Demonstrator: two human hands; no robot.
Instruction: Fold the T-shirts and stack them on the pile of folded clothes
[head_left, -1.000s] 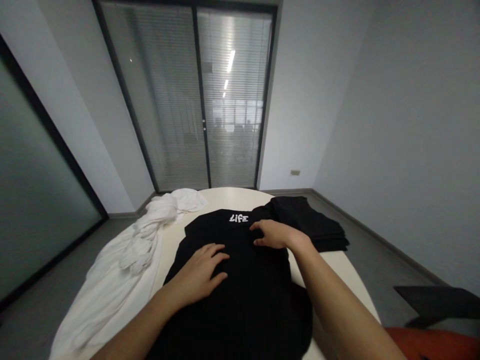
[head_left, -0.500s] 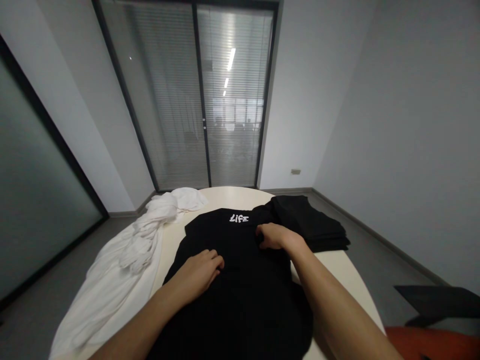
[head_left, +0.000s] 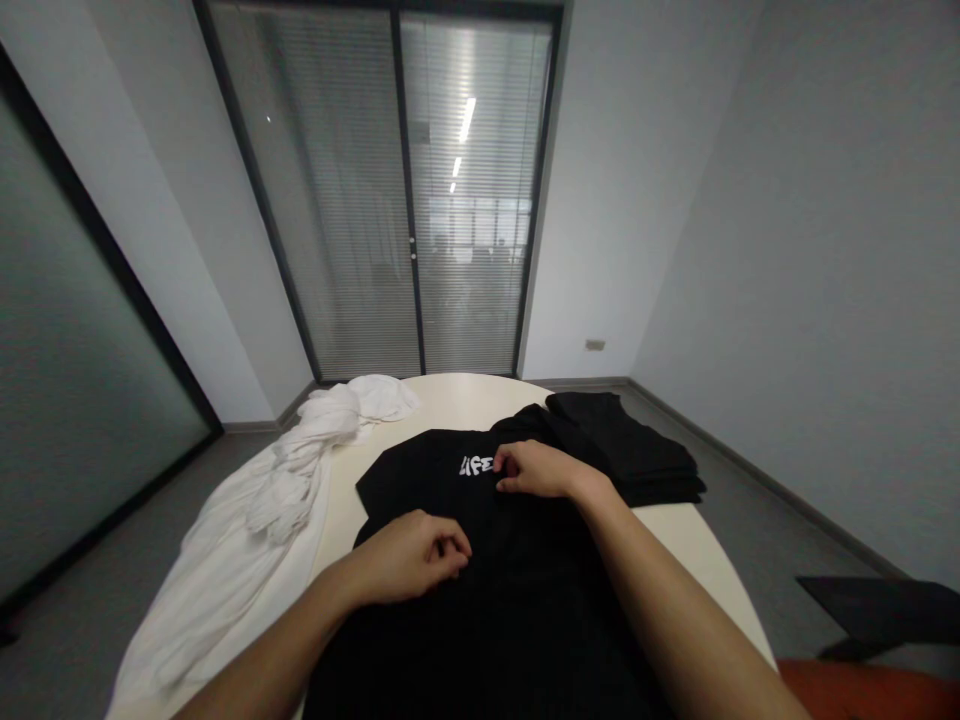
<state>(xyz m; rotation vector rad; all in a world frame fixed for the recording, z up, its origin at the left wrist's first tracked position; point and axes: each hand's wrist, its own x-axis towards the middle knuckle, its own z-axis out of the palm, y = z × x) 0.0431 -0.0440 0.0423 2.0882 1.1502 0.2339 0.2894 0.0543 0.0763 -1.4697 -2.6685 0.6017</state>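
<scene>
A black garment point(head_left: 480, 630) with white lettering point(head_left: 475, 466) near its far end lies over the middle of the table. My left hand point(head_left: 420, 555) is on its left part, thumb and fingers pinched together at the black cloth. Farther forward and to the right, my right hand point(head_left: 536, 470) has its fingers curled into a pinch on the same garment, beside the lettering and covering its right end. Dark folds bunch up just beyond my right hand.
Crumpled white cloth point(head_left: 240, 560) runs along the left side of the round cream table point(head_left: 465, 395). Folded black clothes point(head_left: 637, 445) are stacked at the right. A chair with an orange seat point(head_left: 862, 690) stands at the lower right.
My right hand has shifted a little left, and my left hand slightly right and nearer, its fingers now pinched. The lettering has come closer and is partly crumpled; the cloth beyond my right hand bunches more.
</scene>
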